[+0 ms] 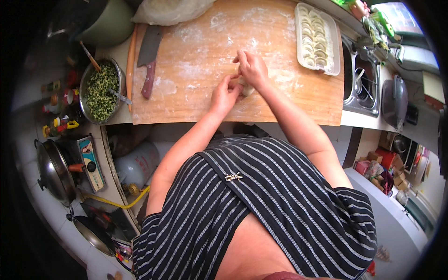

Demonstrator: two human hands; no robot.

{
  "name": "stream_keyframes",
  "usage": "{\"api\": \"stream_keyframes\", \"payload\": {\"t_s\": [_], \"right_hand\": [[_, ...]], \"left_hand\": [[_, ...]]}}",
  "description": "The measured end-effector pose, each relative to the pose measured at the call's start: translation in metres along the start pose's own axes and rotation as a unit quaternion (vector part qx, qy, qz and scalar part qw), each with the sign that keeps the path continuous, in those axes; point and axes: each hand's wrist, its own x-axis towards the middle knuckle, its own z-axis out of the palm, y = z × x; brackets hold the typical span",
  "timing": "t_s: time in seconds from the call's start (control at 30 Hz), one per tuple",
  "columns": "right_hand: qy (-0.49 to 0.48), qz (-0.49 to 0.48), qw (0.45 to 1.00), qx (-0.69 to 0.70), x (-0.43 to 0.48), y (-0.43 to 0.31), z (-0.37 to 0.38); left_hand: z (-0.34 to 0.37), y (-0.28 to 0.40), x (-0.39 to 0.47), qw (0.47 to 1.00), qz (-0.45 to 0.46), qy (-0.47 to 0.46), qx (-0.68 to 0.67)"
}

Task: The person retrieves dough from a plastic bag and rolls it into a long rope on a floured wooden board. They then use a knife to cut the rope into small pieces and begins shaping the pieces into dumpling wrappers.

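Observation:
My left hand (225, 95) and my right hand (254, 69) are close together over a floured wooden board (196, 70). A pale lump of dough (247, 90) shows at the fingers of my left hand, which grips it. Part of it is hidden under my right wrist. The fingers of my right hand are bent and point away from me; whether they hold anything is hidden. At the board's right far corner, a white plastic tray (300, 52) holds rows of folded dumplings (315, 38).
Left on the board lies a cleaver (150, 52), beside a thin wooden rolling pin (131, 73). Further left stands a metal bowl (123, 78) of chopped green filling (101, 91). A white bag (171, 12) sits at the far edge. The sink (374, 94) is to the right.

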Motion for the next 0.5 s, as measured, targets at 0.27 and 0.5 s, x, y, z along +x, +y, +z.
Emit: {"api": "stream_keyframes", "payload": {"t_s": [0.27, 0.5], "right_hand": [[0.215, -0.325, 0.901, -0.192, 0.004, 0.027, 0.041], [-0.067, -0.047, 0.996, -0.036, 0.054, -0.002, 0.021]], "left_hand": [[-0.014, -0.009, -0.005, 0.969, 0.137, 0.042, 0.202], [-0.008, 0.01, 0.024, 0.991, 0.079, 0.049, 0.092]]}}
